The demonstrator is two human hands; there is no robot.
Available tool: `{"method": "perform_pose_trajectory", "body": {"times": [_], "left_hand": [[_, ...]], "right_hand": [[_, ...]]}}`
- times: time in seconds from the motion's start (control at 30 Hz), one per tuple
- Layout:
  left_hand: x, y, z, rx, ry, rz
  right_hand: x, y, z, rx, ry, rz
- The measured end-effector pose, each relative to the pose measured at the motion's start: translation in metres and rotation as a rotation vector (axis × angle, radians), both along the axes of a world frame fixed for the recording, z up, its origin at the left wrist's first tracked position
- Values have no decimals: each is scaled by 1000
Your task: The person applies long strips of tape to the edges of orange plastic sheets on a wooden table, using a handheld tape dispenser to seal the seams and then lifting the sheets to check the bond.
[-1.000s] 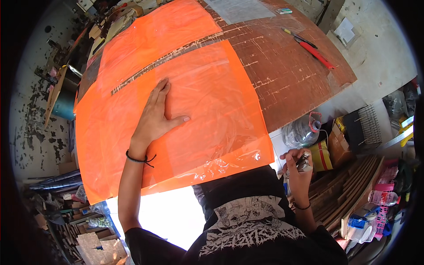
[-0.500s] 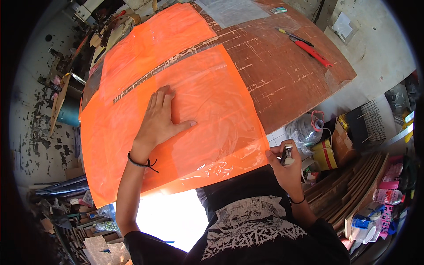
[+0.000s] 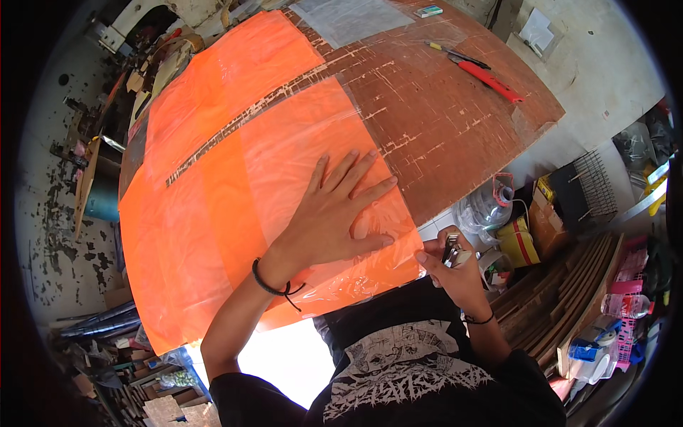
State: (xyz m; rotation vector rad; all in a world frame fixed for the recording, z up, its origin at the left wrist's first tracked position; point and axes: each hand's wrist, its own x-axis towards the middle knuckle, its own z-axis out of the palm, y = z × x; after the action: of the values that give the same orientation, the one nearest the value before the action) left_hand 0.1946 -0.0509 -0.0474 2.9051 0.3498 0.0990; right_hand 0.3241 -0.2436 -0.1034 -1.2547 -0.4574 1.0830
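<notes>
Two hands work at the lower middle of the frame, one dark band on each wrist: the left band (image 3: 267, 280) and the right band (image 3: 479, 320). Between them and beneath them lies one near orange sheet (image 3: 174, 249), glossy and lightly creased, filling the left and centre of the frame. The left hand (image 3: 331, 217) is spread wide, fingers apart, on the sheet's right-hand part, so most of the sheet stretches away to its left. The right hand (image 3: 452, 269) is closed around one small metal tool (image 3: 455, 252), its thumb at the sheet's lower right corner; I cannot tell whether it grips the edge.

To the right of that hand are one yellow bundle (image 3: 517, 243) with a red strip, one large clear bottle (image 3: 482, 206) and, at the right edge, one small bottle (image 3: 625, 306).

Farther up, the brown counter (image 3: 427, 142) shows bare at the upper right, carrying one red-handled tool (image 3: 491, 81) and one slim black-and-yellow tool (image 3: 461, 55) beside it. A second, far orange sheet (image 3: 231, 82) lies upper left, beyond a narrow strip of counter. Farthest, at the top, are one grey translucent sheet (image 3: 352, 21) and one small box (image 3: 429, 11).
</notes>
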Motion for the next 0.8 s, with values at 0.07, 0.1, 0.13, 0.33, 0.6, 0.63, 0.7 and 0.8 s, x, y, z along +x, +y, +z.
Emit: {"method": "perform_pose_trajectory", "body": {"times": [0.07, 0.1, 0.13, 0.33, 0.6, 0.63, 0.7, 0.8], "left_hand": [[0, 0, 0, -7, 7, 6], [0, 0, 0, 4, 4, 10], [0, 0, -1, 14, 2, 14], [-4, -1, -1, 22, -24, 40], [-2, -3, -7, 23, -18, 41], [-3, -2, -8, 22, -26, 52], [-3, -3, -8, 19, -26, 47], [-2, -3, -6, 25, -26, 51]], "right_hand": [[3, 1, -4, 45, 8, 20], [3, 2, -4, 39, 11, 19], [3, 2, -4, 52, 35, 26], [3, 9, -1, 29, 65, 76], [5, 5, -6, -45, 20, 89], [5, 5, -7, -31, 15, 87], [6, 0, -6, -39, 8, 94], [7, -2, -11, -19, -7, 111]]}}
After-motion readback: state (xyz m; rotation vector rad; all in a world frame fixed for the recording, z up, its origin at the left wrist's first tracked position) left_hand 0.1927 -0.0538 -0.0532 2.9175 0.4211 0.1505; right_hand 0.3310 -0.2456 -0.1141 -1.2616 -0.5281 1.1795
